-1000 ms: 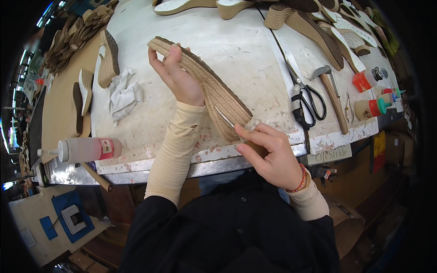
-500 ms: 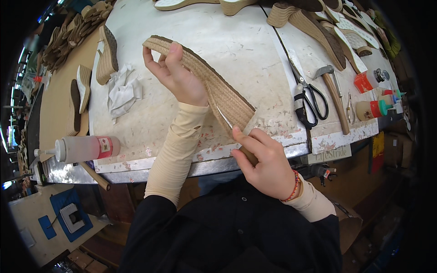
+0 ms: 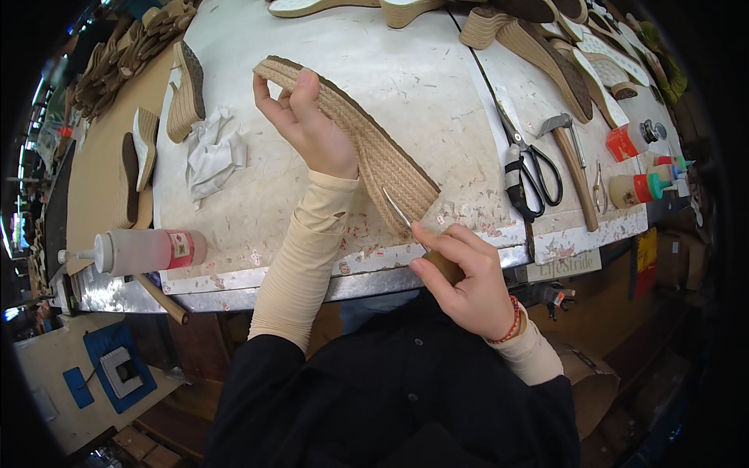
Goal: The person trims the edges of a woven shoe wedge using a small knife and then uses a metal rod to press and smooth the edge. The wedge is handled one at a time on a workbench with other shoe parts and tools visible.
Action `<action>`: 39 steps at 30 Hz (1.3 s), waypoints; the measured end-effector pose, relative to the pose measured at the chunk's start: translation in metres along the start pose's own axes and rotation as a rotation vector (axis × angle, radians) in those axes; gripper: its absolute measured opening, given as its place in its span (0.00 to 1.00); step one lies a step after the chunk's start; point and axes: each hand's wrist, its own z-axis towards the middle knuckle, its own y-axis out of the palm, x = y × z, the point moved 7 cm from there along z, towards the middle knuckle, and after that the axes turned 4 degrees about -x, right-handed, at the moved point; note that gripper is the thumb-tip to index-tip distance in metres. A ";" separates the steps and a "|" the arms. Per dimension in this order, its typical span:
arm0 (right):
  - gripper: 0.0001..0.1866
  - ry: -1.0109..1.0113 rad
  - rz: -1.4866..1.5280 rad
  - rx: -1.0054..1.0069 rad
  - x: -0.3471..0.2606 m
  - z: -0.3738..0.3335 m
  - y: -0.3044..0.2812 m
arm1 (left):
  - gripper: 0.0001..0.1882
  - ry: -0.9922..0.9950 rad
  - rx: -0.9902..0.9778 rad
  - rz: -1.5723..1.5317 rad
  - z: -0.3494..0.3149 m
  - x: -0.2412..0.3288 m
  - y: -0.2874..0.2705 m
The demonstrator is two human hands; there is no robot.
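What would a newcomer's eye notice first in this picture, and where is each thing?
Probably the braided wedge sole at the centre, held up near its thin end by the left hand, while the right hand holds a thin pointed tool at its thick end. Next come the black-handled scissors and the hammer, lying to the right, and the bottle of pink liquid on its side at the left.

The left hand [image 3: 326,140] is held at the thin end of the wedge sole [image 3: 390,160], fingers curled against it (thumb laid across); the right hand [image 3: 474,282] is held just below its thick end, fingers bent
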 end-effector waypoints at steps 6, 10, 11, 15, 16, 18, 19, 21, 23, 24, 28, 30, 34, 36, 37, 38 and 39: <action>0.18 0.002 -0.002 -0.005 -0.001 0.003 0.001 | 0.33 0.003 -0.001 -0.013 -0.001 0.003 0.001; 0.19 0.000 -0.145 -0.060 -0.009 0.006 -0.002 | 0.34 0.007 -0.006 -0.014 -0.003 0.006 0.003; 0.20 -0.006 -0.200 -0.074 -0.012 0.007 -0.003 | 0.34 0.016 -0.014 -0.013 -0.004 0.007 0.004; 0.20 -0.016 -0.344 -0.134 -0.017 0.010 -0.004 | 0.34 0.018 -0.006 -0.008 -0.004 0.007 0.002; 0.20 -0.015 -0.318 -0.131 -0.017 0.011 -0.004 | 0.34 0.016 -0.001 -0.002 -0.003 0.006 0.001; 0.21 -0.036 -0.255 -0.113 -0.017 0.013 -0.006 | 0.34 0.011 -0.003 -0.009 -0.002 0.004 0.000; 0.21 -0.036 -0.188 -0.110 -0.016 0.011 -0.007 | 0.34 0.009 -0.010 -0.022 0.000 0.002 0.000; 0.20 -0.021 -0.051 -0.113 -0.014 0.005 -0.010 | 0.34 -0.038 -0.040 -0.011 0.001 -0.004 0.000; 0.20 0.071 0.041 -0.062 -0.003 0.002 -0.015 | 0.34 -0.130 -0.091 0.034 0.001 -0.012 0.002; 0.20 0.109 0.084 -0.032 0.003 0.000 -0.017 | 0.35 -0.198 -0.132 0.093 -0.003 -0.018 0.004; 0.21 0.299 0.406 -0.144 0.023 -0.015 -0.003 | 0.41 -0.396 -0.309 0.291 -0.027 -0.044 0.019; 0.22 0.286 0.397 -0.164 0.025 -0.021 -0.003 | 0.43 -0.499 -0.383 0.315 -0.038 -0.055 0.025; 0.22 0.269 0.378 -0.205 0.030 -0.028 -0.009 | 0.37 -0.391 -0.422 0.538 -0.051 -0.020 -0.001; 0.22 0.303 0.430 -0.276 0.034 -0.030 -0.005 | 0.28 -0.531 -0.506 0.445 -0.069 -0.005 -0.016; 0.22 0.314 0.437 -0.310 0.034 -0.030 -0.003 | 0.25 -0.607 -0.508 0.441 -0.080 0.000 -0.024; 0.21 0.299 0.465 -0.296 0.034 -0.028 -0.004 | 0.23 -0.684 -0.508 0.437 -0.090 0.004 -0.032; 0.21 0.284 0.481 -0.281 0.033 -0.025 -0.003 | 0.21 -0.793 -0.478 0.462 -0.099 0.003 -0.040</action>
